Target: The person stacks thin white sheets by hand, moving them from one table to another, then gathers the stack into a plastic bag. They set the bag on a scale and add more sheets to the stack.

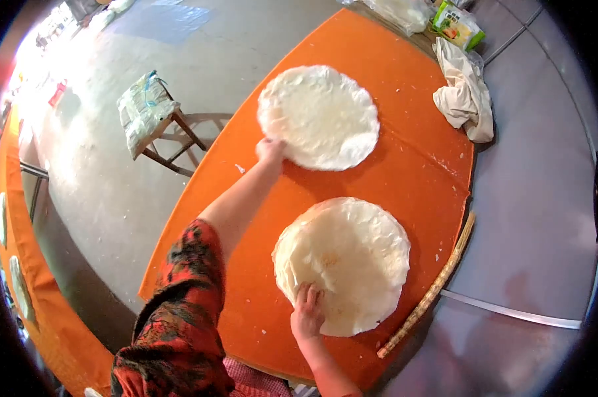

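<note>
While pinching the far round [318, 116] by its rim in the left hand [270, 151], probably for want of a firmer hold, resting the right hand [307, 317] on the near-left rim of the near stack [361, 264]; cannot tell whether clamped. In the far round's case, set by the left edge of the orange table [404, 73]; in the near stack's, toward its near end, seemingly for easy reach. Pale, floury, wavy-rimmed; faintly tan mid-stack.

We seem to be in a food workshop: we see large, round, pale dough-like sheets [318, 116] on a long orange cloth-covered table [404, 175], a second orange-covered table [57, 331], a bare grey concrete-like floor [199, 56] and a wooden stool with a padded seat [143, 112].
</note>
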Tool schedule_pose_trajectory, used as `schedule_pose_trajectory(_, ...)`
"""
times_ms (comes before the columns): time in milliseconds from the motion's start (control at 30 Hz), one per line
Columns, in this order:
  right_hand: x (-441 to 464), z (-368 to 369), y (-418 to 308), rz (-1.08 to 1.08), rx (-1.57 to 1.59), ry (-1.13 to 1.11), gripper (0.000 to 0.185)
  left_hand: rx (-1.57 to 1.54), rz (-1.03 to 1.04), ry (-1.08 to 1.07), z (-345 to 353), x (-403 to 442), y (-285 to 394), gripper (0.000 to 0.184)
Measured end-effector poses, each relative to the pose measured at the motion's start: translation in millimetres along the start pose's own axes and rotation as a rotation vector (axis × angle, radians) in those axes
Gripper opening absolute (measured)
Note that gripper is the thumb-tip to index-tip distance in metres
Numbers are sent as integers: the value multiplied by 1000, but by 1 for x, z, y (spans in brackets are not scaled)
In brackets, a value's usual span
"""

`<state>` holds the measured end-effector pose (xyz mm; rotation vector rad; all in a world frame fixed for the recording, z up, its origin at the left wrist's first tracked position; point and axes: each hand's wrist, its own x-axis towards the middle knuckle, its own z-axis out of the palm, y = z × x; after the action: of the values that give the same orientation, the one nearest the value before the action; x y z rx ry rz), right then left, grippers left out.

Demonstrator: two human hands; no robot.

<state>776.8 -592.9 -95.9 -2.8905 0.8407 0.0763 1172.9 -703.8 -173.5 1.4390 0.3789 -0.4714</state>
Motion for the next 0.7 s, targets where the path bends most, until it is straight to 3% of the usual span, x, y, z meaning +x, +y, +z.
schedule_pose_trajectory(133,1,-5,8,15,104,-84,43,-75,61,-50,-138,-39,-15,30)
schedule_pose_trajectory(200,-5,-10,24,9,156,-156,41,68,38,15,-207,-70,-22,29)
schedule_pose_trajectory(233,-7,-19,37,8,198,-229,38,-4,27,46,-238,-86,-34,28)
schedule_pose_trajectory(300,-17,-45,70,3,235,-320,31,-51,-112,80,-276,-136,-17,29)
schedule_pose_trajectory(333,-22,-61,85,-7,237,-338,28,-55,-69,98,-296,-149,-27,29)
schedule_pose_trajectory(400,-16,-112,111,186,339,-588,28,-59,20,139,-337,-176,-53,30)
schedule_pose_trajectory(500,20,-152,145,217,732,-596,25,-31,17,185,-365,-230,-98,33)
schedule_pose_trajectory(567,69,-184,143,-6,648,-628,22,-14,13,205,-377,-265,-137,31)
schedule_pose_trajectory(667,97,-293,35,30,707,-593,19,16,-56,266,-381,-329,-160,29)
schedule_pose_trajectory(700,95,-312,13,-60,736,-532,16,51,-83,290,-381,-349,-163,26)
